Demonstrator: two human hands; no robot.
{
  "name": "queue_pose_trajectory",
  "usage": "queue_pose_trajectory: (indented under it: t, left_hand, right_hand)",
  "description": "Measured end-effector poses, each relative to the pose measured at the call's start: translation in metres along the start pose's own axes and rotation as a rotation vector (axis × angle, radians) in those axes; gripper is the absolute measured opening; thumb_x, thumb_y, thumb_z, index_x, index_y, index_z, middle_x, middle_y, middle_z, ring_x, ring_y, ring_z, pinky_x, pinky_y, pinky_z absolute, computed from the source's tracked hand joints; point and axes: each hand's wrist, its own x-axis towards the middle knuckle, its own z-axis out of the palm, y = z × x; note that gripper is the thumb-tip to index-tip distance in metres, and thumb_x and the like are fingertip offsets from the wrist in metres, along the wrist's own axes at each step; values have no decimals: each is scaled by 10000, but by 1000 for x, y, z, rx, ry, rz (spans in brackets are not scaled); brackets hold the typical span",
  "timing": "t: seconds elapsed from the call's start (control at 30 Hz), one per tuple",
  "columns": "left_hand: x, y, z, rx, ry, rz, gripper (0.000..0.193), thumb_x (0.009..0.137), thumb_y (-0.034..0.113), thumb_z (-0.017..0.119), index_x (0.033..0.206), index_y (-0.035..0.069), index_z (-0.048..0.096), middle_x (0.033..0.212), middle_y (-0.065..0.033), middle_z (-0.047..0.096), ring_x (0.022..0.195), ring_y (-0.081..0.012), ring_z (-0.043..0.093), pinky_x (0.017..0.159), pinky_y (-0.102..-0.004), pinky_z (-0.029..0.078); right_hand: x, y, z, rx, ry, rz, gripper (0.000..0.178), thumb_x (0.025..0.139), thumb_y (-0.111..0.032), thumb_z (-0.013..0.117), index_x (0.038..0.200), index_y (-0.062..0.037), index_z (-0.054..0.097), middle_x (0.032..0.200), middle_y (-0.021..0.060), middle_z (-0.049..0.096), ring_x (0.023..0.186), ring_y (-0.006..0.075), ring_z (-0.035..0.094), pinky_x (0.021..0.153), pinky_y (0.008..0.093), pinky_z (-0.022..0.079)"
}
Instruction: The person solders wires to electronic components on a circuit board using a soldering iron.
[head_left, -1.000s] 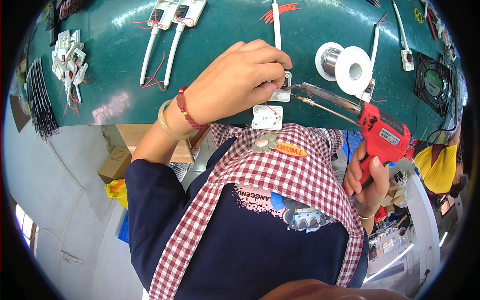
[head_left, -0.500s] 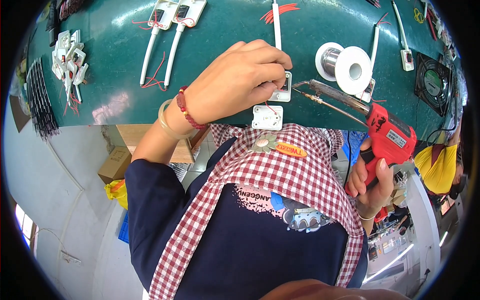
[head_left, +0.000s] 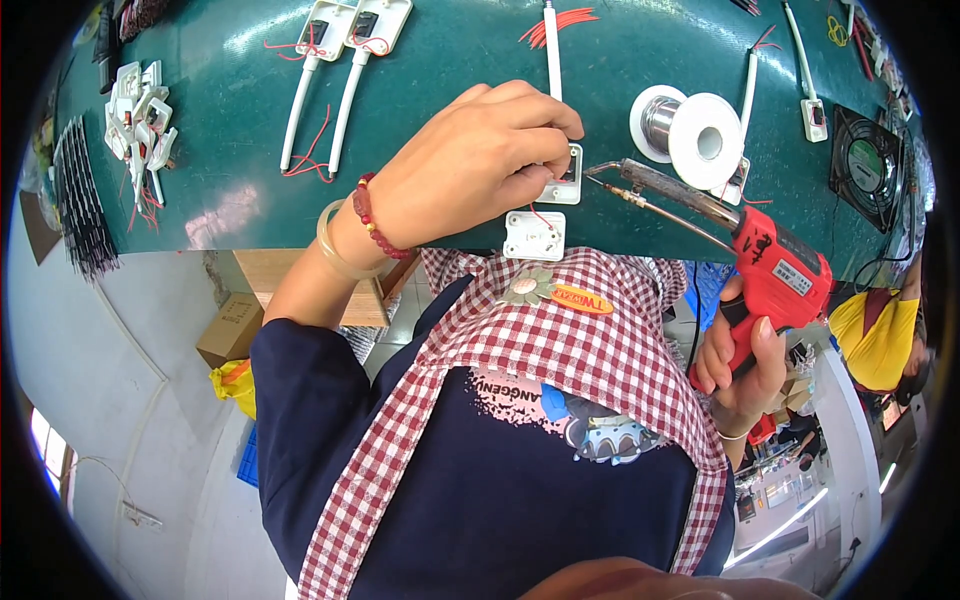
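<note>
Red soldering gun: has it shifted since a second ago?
Yes. The red soldering gun has swung back up, its tip close beside the solder spool again, after dipping lower right.

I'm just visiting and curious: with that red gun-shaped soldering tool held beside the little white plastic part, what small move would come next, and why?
Probably bring the red soldering gun leftward, so its tip meets the small white plastic part. The left hand pinches that part on the green table; the right hand holds the tip just short of it.

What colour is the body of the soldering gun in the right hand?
Red, with a dark metal tip; the soldering gun held by the right hand shows best in the head view.
</note>
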Motion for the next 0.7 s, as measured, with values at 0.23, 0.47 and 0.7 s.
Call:
queue_pose_trajectory:
  t: [0.23,0.47,0.7]
  left_hand:
    - [0,0,0,5,-4,-6,99,695,18,640,757,76,588,1041,-18,609,878,-203,557,790,-328,432]
    - [-1,-1,-4,30,-36,-4,119,700,17,639,786,79,584,1077,-19,603,905,-205,560,806,-327,429]
    - [-13,4,-11,82,3,-47,156,698,1,635,796,69,535,1174,-67,550,949,-223,560,815,-337,446]
  right_hand:
    - [-1,1,0,2,-2,10,468,888,-305,514,1115,88,398,586,62,440,362,75,386,334,228,375]
    - [-4,5,-3,7,-12,-38,473,884,-296,518,1135,80,381,591,65,444,369,81,396,338,230,379]
    - [-10,11,-9,-3,-25,-87,499,879,-312,529,1144,81,372,598,67,438,378,91,409,349,230,387]
